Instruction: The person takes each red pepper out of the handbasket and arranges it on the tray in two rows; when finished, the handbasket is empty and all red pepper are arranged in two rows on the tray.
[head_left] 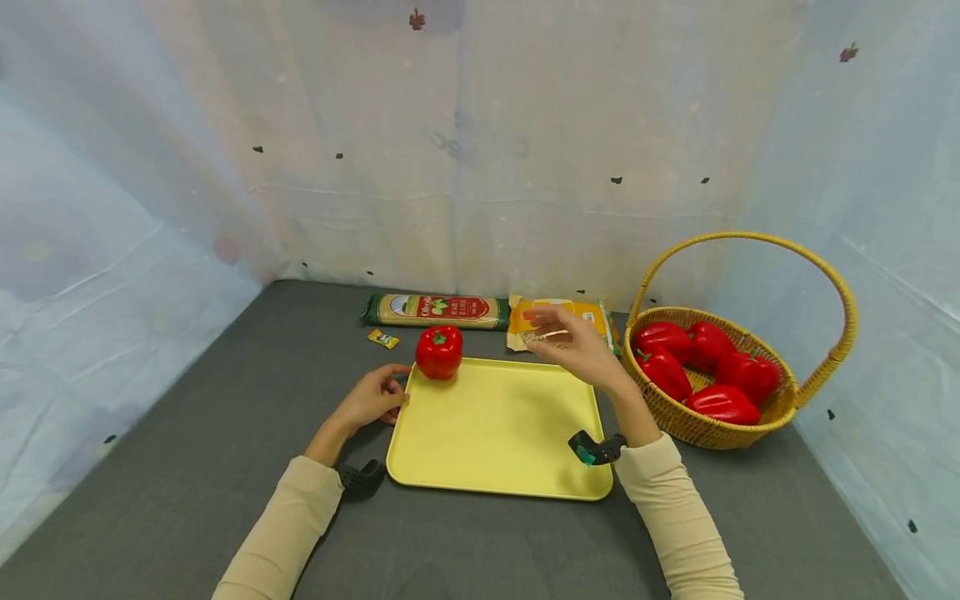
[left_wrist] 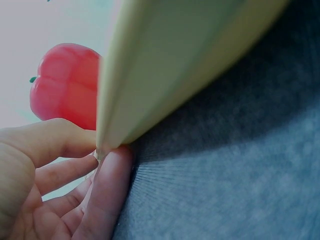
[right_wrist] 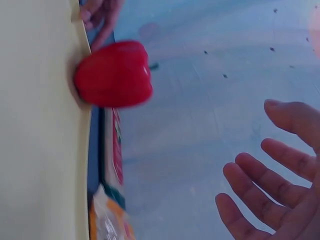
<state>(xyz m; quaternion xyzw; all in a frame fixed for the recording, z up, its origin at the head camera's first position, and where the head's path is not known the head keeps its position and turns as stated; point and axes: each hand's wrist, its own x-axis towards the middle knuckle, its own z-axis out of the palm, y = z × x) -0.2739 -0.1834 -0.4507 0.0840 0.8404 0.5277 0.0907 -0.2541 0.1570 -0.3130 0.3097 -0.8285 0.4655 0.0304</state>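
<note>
A yellow tray [head_left: 498, 429] lies on the dark table. At its left edge, my left hand [head_left: 371, 396] pinches the rim between thumb and fingers, seen close up in the left wrist view, where the tray's side [left_wrist: 165, 65] rises beside the fingertips. One red bell pepper [head_left: 438, 352] with a green stem stands upright in the tray's far left corner. Above the tray's far right part hovers my right hand [head_left: 573, 346], fingers spread and holding nothing. In the right wrist view this hand [right_wrist: 280, 185] is apart from the pepper [right_wrist: 114, 75].
To the right stands a wicker basket [head_left: 675, 421] with a tall arched handle, holding several red peppers [head_left: 723, 404]. Behind the tray lie a long pasta packet [head_left: 438, 311] and an orange packet [head_left: 600, 317]. A small yellow wrapped sweet [head_left: 383, 338] lies near the pasta.
</note>
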